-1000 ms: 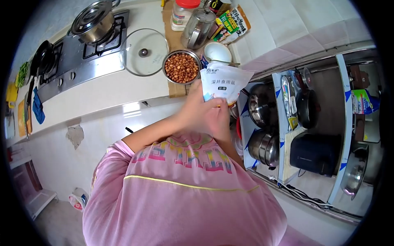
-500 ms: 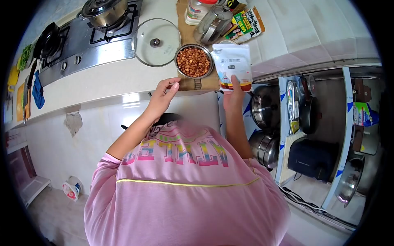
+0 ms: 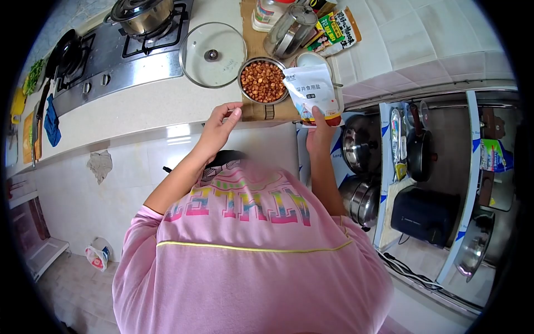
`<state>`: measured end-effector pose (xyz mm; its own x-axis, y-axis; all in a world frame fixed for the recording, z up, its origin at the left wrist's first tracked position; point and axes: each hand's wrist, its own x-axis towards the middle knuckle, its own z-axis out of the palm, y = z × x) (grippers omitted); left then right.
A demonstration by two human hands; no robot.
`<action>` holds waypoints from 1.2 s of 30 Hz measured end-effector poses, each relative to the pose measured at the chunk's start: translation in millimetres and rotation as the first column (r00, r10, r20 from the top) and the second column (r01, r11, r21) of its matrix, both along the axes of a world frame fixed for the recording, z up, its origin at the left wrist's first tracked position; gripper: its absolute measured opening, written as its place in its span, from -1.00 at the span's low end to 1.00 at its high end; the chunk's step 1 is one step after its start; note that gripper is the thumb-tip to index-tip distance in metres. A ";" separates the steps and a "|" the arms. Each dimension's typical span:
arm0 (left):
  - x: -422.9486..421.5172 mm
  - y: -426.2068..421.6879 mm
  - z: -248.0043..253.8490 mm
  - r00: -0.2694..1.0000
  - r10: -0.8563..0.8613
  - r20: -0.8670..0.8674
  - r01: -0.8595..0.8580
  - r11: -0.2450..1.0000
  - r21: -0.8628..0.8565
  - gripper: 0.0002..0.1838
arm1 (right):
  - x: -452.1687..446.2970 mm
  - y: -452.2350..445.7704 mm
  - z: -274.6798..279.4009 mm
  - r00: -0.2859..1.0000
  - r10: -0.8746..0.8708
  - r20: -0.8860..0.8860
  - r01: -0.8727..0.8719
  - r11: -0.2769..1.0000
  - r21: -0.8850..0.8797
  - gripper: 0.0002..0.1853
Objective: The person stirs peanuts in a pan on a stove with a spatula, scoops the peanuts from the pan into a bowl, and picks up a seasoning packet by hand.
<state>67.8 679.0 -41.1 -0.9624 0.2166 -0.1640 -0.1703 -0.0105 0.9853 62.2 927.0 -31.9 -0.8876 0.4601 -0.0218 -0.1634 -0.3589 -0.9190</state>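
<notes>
My right hand [image 3: 319, 135] grips a white bag of salt [image 3: 312, 89] near its lower end, thumb on the front. The bag leans left, and its upper left corner reaches the right rim of a metal bowl [image 3: 261, 103]. Reddish-brown peanuts [image 3: 261, 80] fill that bowl. Below and left of the bowl, at the counter edge, my left hand [image 3: 219, 127] is loosely bent, with nothing seen in it. Behind the salt bag, a white bowl [image 3: 307, 58] with a handle sticking out to the right is partly hidden.
A glass lid [image 3: 210, 69] lies left of the peanuts. Behind stand a metal-lidded jar [image 3: 286, 36], a white tub [image 3: 267, 14] and a seasoning packet [image 3: 338, 33]. A pot [image 3: 142, 19] sits on the gas stove [image 3: 108, 61]. Open shelves with pans [image 3: 420, 153] stand at right.
The salt bag has tilted left, its top edge moving toward the peanut bowl and its base swinging right. More of the white bowl behind it shows. My left hand has barely moved.
</notes>
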 end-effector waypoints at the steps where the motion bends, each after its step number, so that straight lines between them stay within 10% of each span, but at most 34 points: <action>1: 0.2 0.1 -0.2 1.000 -0.001 0.005 0.001 1.000 -0.002 -0.57 | 0.9 -0.8 2.1 1.000 0.003 -0.007 -0.003 1.000 -0.002 -0.45; 36: 4.3 -6.2 -0.5 0.999 0.034 0.011 -0.034 0.999 0.018 -0.60 | -33.8 -17.2 8.0 0.998 -0.062 0.024 0.057 0.985 0.161 -0.45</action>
<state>72.1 672.8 -41.6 -0.9675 0.1864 -0.1706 -0.1799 -0.0340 0.9831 28.3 909.7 -23.8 -0.8585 0.5118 0.0311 -0.1527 -0.1972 -0.9684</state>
